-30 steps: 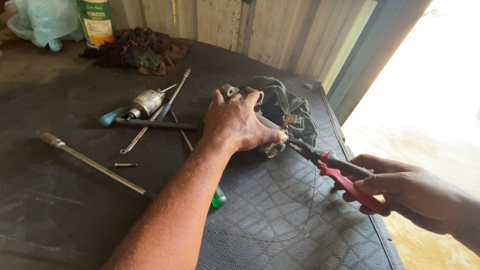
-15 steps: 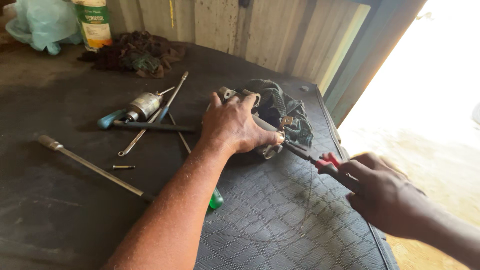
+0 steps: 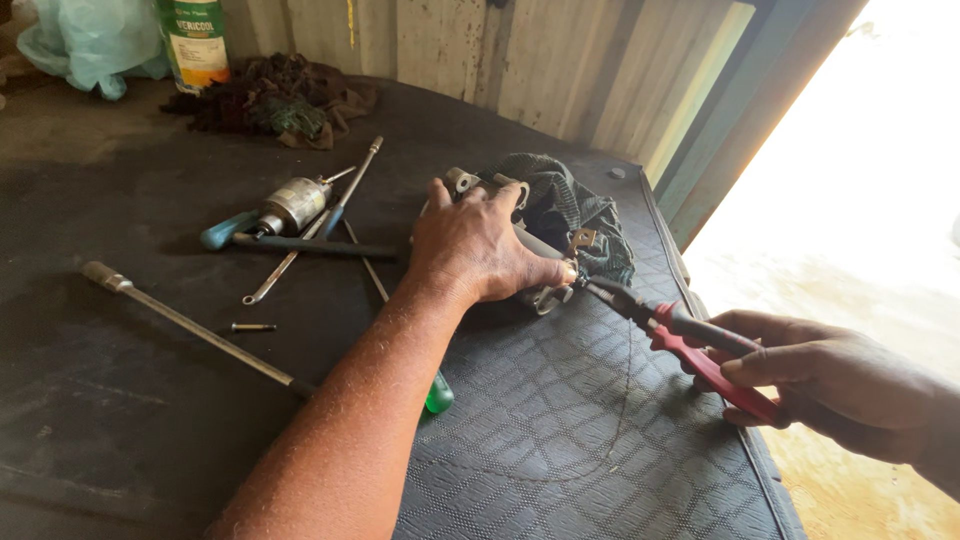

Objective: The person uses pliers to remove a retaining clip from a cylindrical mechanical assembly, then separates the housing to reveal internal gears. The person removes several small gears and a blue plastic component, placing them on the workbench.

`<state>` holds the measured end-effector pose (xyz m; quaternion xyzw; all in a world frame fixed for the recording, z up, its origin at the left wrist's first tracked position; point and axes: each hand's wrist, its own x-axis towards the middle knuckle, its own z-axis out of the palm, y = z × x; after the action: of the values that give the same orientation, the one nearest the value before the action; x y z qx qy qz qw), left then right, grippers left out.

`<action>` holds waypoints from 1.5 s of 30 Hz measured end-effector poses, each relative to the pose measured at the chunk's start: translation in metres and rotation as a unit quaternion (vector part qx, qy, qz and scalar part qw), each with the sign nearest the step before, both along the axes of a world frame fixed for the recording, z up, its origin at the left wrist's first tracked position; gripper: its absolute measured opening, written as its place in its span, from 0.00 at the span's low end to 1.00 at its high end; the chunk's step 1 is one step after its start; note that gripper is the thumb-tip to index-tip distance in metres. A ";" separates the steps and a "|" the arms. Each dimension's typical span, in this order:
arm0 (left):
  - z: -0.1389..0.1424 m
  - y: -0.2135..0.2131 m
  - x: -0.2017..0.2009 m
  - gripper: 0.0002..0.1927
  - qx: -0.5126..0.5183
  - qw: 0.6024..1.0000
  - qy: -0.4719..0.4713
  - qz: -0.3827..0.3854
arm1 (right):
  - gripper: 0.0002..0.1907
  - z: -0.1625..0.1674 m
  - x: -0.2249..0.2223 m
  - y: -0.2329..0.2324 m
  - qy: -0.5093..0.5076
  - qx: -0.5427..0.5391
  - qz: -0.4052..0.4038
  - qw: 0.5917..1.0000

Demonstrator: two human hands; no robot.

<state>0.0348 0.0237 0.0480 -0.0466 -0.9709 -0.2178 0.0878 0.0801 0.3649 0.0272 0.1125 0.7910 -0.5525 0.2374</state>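
Hands grip metal part and red-handled pliers; green-labelled can behind.

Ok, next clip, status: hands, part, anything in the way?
Left hand clamped on metal part over rag. Right hand gripping red pliers, nose at the part. Thin wire trails below; loose tools lie left, clear of work.

Blown-out daylight glare at right; bench dimmer, sharp.
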 end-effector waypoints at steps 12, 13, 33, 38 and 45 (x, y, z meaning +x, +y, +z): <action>0.002 0.000 0.002 0.63 0.012 1.000 -0.006 0.001 | 0.28 0.014 0.005 -0.016 -0.011 0.035 -0.015 0.999; 0.002 0.000 0.002 0.63 0.013 1.000 -0.012 0.000 | 0.27 0.014 0.007 -0.016 -0.003 0.033 0.002 0.999; -0.002 -0.001 0.001 0.64 0.009 1.000 -0.016 0.004 | 0.27 0.008 0.006 -0.011 0.019 0.052 0.025 0.998; -0.001 -0.001 0.000 0.64 0.009 1.000 -0.011 0.001 | 0.26 0.011 0.008 -0.016 0.021 0.080 0.023 0.996; 0.000 -0.001 0.001 0.64 0.010 1.000 -0.017 0.001 | 0.30 0.010 0.012 -0.036 0.043 0.147 0.061 0.986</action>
<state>0.0359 0.0230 0.0481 -0.0412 -0.9700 -0.2287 0.0716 0.0925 0.3292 0.0376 0.0738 0.8786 -0.4188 0.2173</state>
